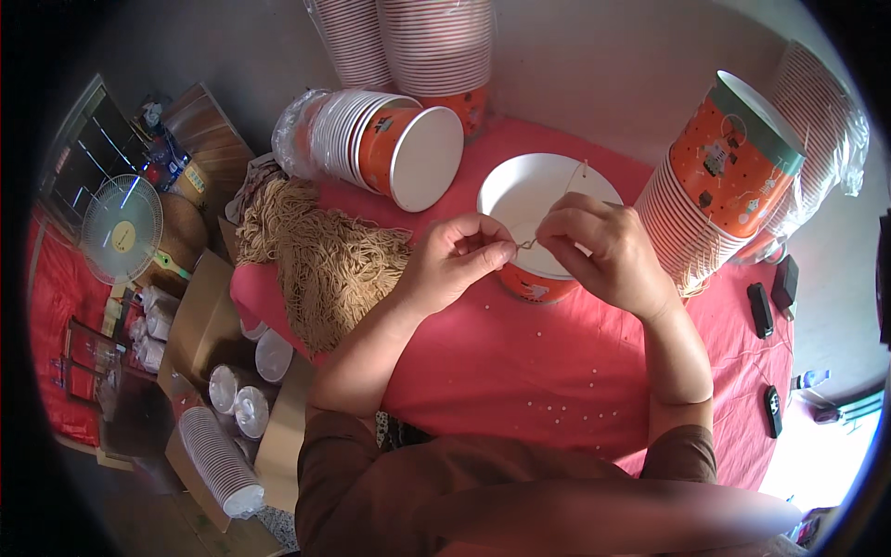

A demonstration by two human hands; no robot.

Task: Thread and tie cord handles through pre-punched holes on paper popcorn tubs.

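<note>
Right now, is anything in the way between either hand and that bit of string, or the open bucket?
Nothing visible is. The tan string runs directly between the left hand and the right hand, pinched by both. The bucket stands open below them, with nothing else seen between.

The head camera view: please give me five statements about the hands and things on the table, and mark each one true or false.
1. The left hand and the right hand both pinch a thin tan cord. True.
2. The open paper bucket near the hands lies on its side. False: it stands upright, mouth up.
3. The heap of tan cords is right of that bucket. False: it is on the left.
4. A nested stack of paper buckets lies sideways behind the heap. True.
5. The tablecloth is blue. False: it is pinkish red.
</note>
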